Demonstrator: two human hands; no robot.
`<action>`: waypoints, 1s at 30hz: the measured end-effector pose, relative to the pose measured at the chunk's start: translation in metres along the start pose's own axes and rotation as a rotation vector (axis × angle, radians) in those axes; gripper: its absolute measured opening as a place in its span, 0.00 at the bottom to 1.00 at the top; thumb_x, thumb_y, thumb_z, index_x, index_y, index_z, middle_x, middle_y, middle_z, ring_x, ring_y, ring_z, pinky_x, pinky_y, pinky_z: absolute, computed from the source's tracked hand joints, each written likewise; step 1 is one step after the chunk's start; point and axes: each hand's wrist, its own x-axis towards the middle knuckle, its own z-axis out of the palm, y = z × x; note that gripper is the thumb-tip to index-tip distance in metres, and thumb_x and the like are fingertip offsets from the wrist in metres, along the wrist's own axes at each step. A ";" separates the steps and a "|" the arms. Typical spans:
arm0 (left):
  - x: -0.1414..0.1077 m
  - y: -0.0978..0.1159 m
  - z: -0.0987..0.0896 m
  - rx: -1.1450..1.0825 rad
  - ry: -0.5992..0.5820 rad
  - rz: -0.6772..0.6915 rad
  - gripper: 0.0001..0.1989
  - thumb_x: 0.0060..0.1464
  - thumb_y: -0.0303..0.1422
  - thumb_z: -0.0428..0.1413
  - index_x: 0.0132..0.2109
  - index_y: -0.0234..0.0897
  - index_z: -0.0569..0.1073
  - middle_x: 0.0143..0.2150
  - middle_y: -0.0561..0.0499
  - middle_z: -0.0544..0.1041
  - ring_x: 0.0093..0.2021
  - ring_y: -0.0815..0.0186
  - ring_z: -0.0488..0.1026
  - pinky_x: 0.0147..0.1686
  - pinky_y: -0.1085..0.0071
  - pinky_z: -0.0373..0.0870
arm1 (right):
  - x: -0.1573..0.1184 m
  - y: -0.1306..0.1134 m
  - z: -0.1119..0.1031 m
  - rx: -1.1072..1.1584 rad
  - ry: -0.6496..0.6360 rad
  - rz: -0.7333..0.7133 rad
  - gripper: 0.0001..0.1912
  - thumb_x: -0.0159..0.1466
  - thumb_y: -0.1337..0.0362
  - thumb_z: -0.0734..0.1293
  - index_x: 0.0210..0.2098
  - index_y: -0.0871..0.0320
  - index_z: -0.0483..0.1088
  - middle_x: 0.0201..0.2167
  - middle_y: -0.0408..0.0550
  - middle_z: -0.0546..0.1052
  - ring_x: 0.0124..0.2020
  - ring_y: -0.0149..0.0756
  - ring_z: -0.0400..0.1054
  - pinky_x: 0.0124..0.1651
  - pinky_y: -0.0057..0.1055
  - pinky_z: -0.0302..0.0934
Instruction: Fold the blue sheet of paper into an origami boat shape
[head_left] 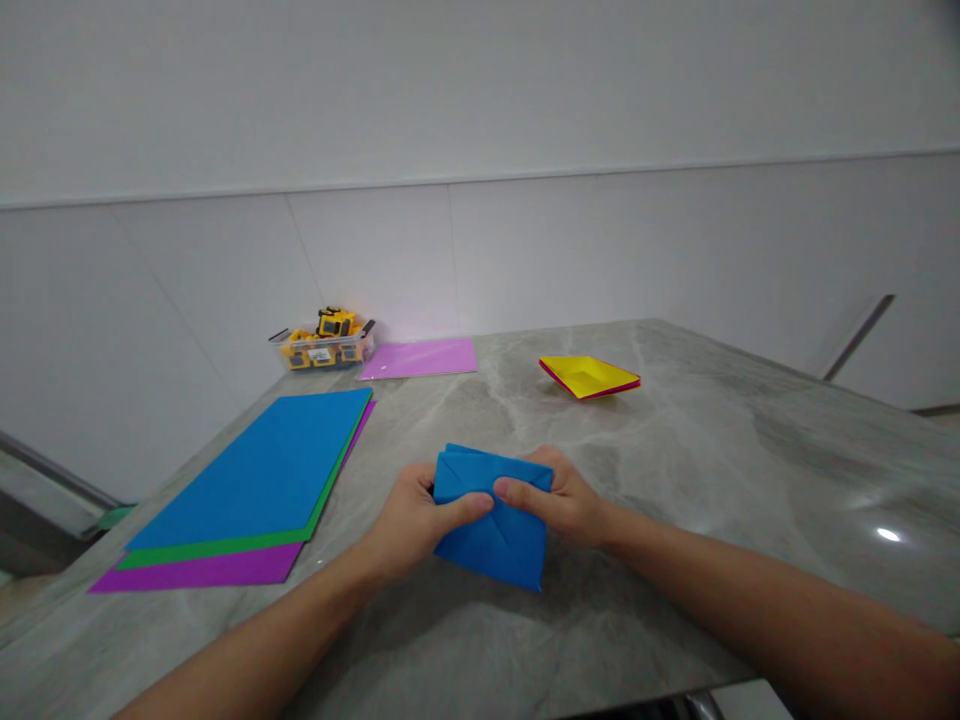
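Observation:
A folded blue paper [495, 555] is held up above the near part of the table, its creases showing on the front. My left hand [421, 510] grips its left side, thumb lying across the front face. On the right side my right hand [566, 500] pinches the same paper, its thumb almost meeting the left one near the middle. Most of the other fingers are hidden behind the paper. The upper part shows a folded band with a second layer peeking out behind it at the top left.
Blue, green and purple sheets [262, 470] lie stacked on the grey table [720, 480] at left. Farther back are a clear box [324, 350] of yellow toys and a pink sheet [420, 358]. A yellow and red folded paper [589, 376] sits back right.

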 end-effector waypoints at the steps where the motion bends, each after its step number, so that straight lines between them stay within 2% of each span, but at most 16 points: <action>1: 0.000 0.000 -0.001 -0.021 -0.016 -0.020 0.15 0.42 0.39 0.66 0.29 0.32 0.74 0.25 0.53 0.74 0.24 0.70 0.69 0.28 0.73 0.69 | 0.000 0.000 -0.001 -0.028 -0.014 -0.013 0.27 0.63 0.52 0.63 0.15 0.57 0.50 0.14 0.36 0.53 0.15 0.22 0.47 0.16 0.22 0.44; 5: -0.001 0.003 0.000 -0.058 -0.055 -0.063 0.14 0.41 0.37 0.67 0.26 0.33 0.72 0.22 0.55 0.72 0.21 0.73 0.66 0.24 0.75 0.65 | -0.001 -0.003 0.000 -0.126 -0.062 -0.065 0.25 0.65 0.54 0.61 0.16 0.57 0.51 0.14 0.36 0.53 0.15 0.22 0.47 0.16 0.21 0.45; 9: -0.002 0.006 0.003 -0.007 -0.010 -0.034 0.15 0.41 0.37 0.66 0.23 0.33 0.70 0.20 0.56 0.69 0.20 0.74 0.63 0.22 0.76 0.62 | 0.000 -0.005 0.002 -0.169 -0.045 -0.081 0.25 0.64 0.55 0.61 0.16 0.57 0.50 0.14 0.37 0.53 0.15 0.22 0.47 0.16 0.22 0.45; 13: -0.001 0.008 0.003 0.055 0.034 -0.024 0.13 0.42 0.37 0.66 0.27 0.32 0.73 0.23 0.54 0.73 0.23 0.71 0.67 0.25 0.74 0.66 | 0.001 -0.003 0.001 -0.156 0.016 -0.039 0.26 0.64 0.53 0.62 0.15 0.57 0.50 0.13 0.37 0.53 0.15 0.22 0.47 0.16 0.22 0.44; 17: 0.001 0.008 -0.001 0.044 -0.018 -0.032 0.13 0.42 0.36 0.66 0.33 0.32 0.75 0.29 0.51 0.76 0.28 0.68 0.71 0.30 0.71 0.69 | 0.002 -0.003 -0.002 -0.124 0.061 -0.012 0.26 0.62 0.52 0.63 0.15 0.57 0.50 0.13 0.36 0.53 0.14 0.22 0.48 0.16 0.21 0.45; 24: -0.001 0.008 0.002 0.077 0.006 -0.007 0.12 0.42 0.37 0.65 0.28 0.32 0.73 0.25 0.52 0.74 0.24 0.69 0.68 0.27 0.72 0.67 | 0.001 -0.001 0.000 -0.201 0.034 -0.080 0.26 0.64 0.54 0.61 0.15 0.57 0.49 0.13 0.37 0.53 0.14 0.22 0.47 0.16 0.21 0.44; 30: -0.003 0.008 0.003 0.135 0.045 0.070 0.12 0.45 0.37 0.64 0.27 0.33 0.72 0.25 0.53 0.73 0.25 0.70 0.67 0.26 0.74 0.67 | 0.004 0.003 0.001 -0.169 0.064 -0.059 0.26 0.62 0.55 0.64 0.15 0.58 0.51 0.13 0.37 0.53 0.15 0.22 0.47 0.17 0.22 0.44</action>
